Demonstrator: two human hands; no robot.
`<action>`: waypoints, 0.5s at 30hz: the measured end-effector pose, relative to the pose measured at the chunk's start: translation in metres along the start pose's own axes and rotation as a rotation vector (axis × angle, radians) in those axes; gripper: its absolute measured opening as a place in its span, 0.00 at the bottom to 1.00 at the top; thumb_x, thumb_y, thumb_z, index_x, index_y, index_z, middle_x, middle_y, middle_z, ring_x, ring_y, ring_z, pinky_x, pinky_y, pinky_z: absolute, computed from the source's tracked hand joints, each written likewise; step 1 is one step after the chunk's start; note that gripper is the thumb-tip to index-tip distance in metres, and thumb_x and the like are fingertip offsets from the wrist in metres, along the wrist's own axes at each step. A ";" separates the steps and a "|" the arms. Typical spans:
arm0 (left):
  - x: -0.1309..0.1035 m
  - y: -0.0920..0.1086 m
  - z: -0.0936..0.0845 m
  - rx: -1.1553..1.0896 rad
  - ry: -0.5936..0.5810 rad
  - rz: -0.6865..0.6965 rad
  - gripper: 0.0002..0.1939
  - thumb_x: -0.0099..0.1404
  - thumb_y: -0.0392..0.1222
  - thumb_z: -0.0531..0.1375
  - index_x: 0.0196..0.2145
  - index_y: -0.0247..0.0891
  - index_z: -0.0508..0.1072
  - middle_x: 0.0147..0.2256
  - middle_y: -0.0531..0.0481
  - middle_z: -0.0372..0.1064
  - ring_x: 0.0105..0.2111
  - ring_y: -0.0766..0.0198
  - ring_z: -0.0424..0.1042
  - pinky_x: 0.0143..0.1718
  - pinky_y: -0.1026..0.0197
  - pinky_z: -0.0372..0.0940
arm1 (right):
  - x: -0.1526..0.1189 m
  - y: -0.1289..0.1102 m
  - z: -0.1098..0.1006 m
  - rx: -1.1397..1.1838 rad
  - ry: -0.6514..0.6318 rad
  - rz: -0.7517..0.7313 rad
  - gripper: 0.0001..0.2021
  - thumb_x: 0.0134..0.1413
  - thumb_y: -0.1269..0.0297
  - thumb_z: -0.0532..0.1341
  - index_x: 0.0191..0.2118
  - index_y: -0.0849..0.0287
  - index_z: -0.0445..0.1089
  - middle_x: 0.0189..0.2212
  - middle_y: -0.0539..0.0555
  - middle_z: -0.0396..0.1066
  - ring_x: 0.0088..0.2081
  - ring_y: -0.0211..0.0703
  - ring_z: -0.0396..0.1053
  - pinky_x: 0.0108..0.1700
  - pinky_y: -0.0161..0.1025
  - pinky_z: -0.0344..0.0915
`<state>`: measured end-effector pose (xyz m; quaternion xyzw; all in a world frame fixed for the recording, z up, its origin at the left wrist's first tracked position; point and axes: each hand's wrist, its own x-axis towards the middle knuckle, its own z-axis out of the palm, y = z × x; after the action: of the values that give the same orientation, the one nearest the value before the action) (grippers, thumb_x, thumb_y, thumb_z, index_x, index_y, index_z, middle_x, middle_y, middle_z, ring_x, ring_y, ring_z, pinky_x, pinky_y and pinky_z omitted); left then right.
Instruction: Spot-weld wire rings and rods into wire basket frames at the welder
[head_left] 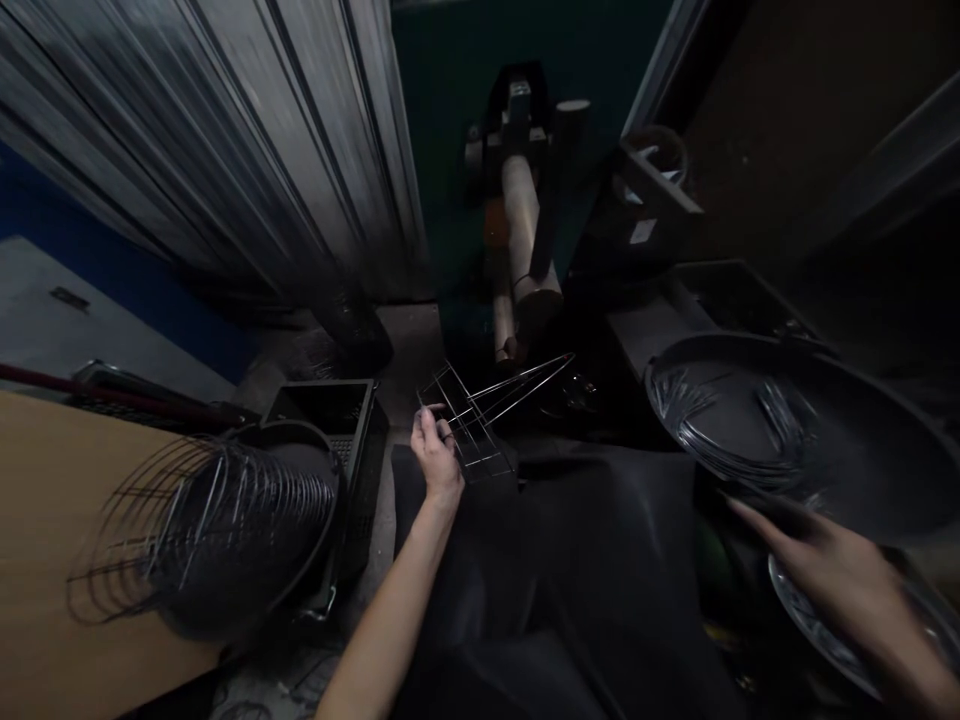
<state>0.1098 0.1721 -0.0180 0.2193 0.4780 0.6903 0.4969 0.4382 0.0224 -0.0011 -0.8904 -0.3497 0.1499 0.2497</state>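
Holding a wire frame (471, 400), the left grip (436, 452) hides part of it.

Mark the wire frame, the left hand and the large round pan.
Wire frame (486, 424): head view, where two wires meet.
Left hand (436, 455): head view, mid-hand, below the thumb.
Large round pan (862, 440): head view, bare inner floor.
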 end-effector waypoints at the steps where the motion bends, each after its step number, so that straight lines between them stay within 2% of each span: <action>1: 0.000 -0.001 0.000 0.001 0.003 0.002 0.19 0.57 0.58 0.59 0.31 0.37 0.68 0.17 0.61 0.48 0.15 0.77 0.45 0.14 0.73 0.41 | -0.002 -0.027 0.010 0.179 -0.139 -0.007 0.14 0.31 0.49 0.65 0.23 0.53 0.74 0.27 0.61 0.75 0.31 0.57 0.72 0.32 0.47 0.64; 2: -0.001 -0.001 0.000 0.001 0.006 0.003 0.19 0.57 0.57 0.59 0.32 0.37 0.68 0.17 0.61 0.48 0.15 0.77 0.44 0.15 0.73 0.41 | -0.004 -0.055 0.021 0.321 -0.221 -0.046 0.16 0.32 0.48 0.65 0.26 0.56 0.75 0.29 0.60 0.75 0.33 0.56 0.72 0.35 0.47 0.65; 4: -0.001 -0.001 -0.001 -0.003 0.004 0.001 0.19 0.57 0.57 0.60 0.32 0.37 0.68 0.17 0.61 0.47 0.15 0.77 0.44 0.15 0.73 0.42 | -0.008 -0.109 0.044 0.486 -0.329 -0.117 0.18 0.32 0.49 0.67 0.25 0.59 0.75 0.26 0.57 0.75 0.32 0.52 0.71 0.34 0.43 0.65; 7: 0.001 -0.002 -0.005 -0.007 0.005 0.004 0.19 0.58 0.58 0.59 0.31 0.37 0.68 0.17 0.61 0.45 0.15 0.76 0.44 0.15 0.73 0.41 | -0.011 -0.167 0.072 0.716 -0.397 -0.112 0.18 0.29 0.51 0.70 0.25 0.61 0.74 0.24 0.55 0.73 0.27 0.43 0.69 0.28 0.36 0.64; 10: 0.004 -0.003 -0.008 0.014 0.009 0.024 0.20 0.58 0.59 0.58 0.31 0.36 0.68 0.16 0.62 0.44 0.15 0.76 0.44 0.15 0.73 0.41 | -0.014 -0.193 0.088 0.961 -0.482 0.006 0.20 0.24 0.53 0.74 0.26 0.62 0.74 0.23 0.53 0.72 0.26 0.40 0.69 0.23 0.31 0.62; 15: 0.008 -0.006 -0.008 0.076 0.023 0.056 0.22 0.59 0.60 0.57 0.30 0.35 0.68 0.16 0.61 0.46 0.15 0.76 0.45 0.15 0.74 0.42 | -0.018 -0.202 0.095 1.186 -0.529 0.144 0.22 0.18 0.59 0.77 0.25 0.64 0.74 0.23 0.52 0.71 0.26 0.36 0.69 0.21 0.27 0.61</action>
<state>0.1032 0.1761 -0.0280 0.2434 0.5032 0.6878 0.4631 0.2725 0.1697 0.0326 -0.5558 -0.1967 0.5477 0.5936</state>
